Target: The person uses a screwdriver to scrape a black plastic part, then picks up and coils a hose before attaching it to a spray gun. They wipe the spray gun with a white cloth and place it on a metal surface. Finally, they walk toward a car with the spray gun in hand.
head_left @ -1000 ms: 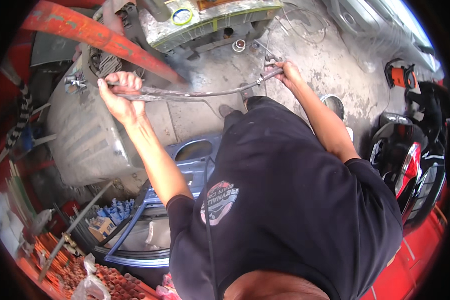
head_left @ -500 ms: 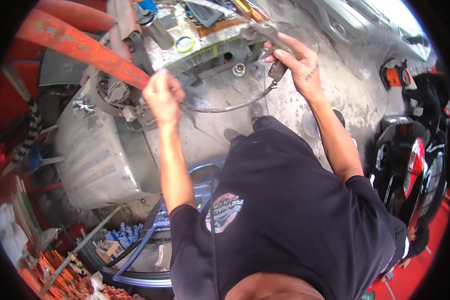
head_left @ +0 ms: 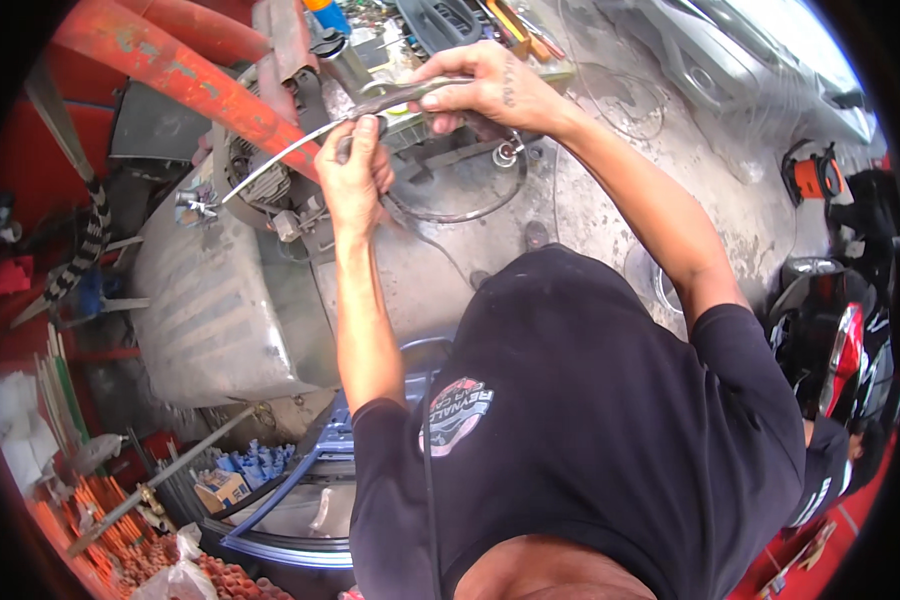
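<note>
Head view: your left hand is fisted round the grey cable; your right hand is closed on its upper end; a cable loop hangs below; red beam crosses behind, metal tank beneath

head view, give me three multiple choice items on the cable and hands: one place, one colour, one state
1. Where is the cable held?
A. at the floor
B. raised over the workbench
C. behind the person

2. What colour is the slanted beam at upper left?
A. orange-red
B. green
C. white

3. How is the left hand?
A. open, empty
B. closed on the cable
C. flat on the tank

Key: B, both hands lift it above the bench; A, its paint is orange-red; B, its fingers wrap the cable, as do those of the right hand.
</note>
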